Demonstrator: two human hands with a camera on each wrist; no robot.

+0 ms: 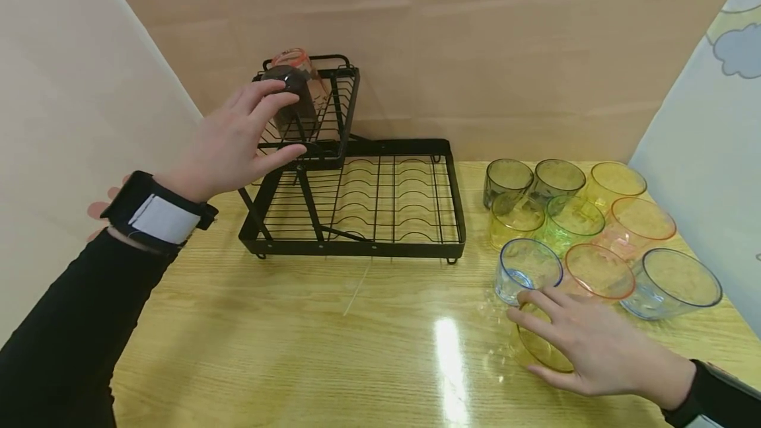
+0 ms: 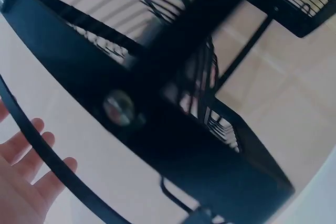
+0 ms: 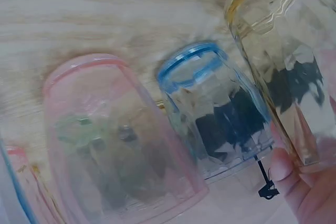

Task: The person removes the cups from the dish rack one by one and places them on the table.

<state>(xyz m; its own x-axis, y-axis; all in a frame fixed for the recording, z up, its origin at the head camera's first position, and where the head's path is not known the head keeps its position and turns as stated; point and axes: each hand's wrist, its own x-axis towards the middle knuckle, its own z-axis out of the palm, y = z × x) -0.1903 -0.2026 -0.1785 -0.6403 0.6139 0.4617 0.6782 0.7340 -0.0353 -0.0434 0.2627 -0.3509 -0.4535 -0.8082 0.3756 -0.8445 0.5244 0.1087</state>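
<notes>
My left hand (image 1: 234, 141) is at the upper tier of the black dish rack (image 1: 352, 248), its fingertips right at a dark grey upside-down cup (image 1: 306, 111). Behind that cup stands a clear one with a red edge (image 1: 291, 55). In the left wrist view the left fingers (image 2: 39, 153) look straight and spread, beyond the rack's dark bars. At front right, my right hand (image 1: 594, 342) grips a yellow clear cup (image 1: 538, 342) on the table, fingers over the far rim and thumb on the near side. The right wrist view shows fingertips (image 3: 283, 166) at that cup's rim.
Several tinted cups stand mouth up at the right, including a blue-rimmed one (image 1: 529, 269), a pink-rimmed one (image 1: 600, 273) and a green one (image 1: 575, 223). The rack's lower tier has wavy wire slots (image 1: 410, 200). Walls enclose the wooden table (image 1: 285, 335) at the back and sides.
</notes>
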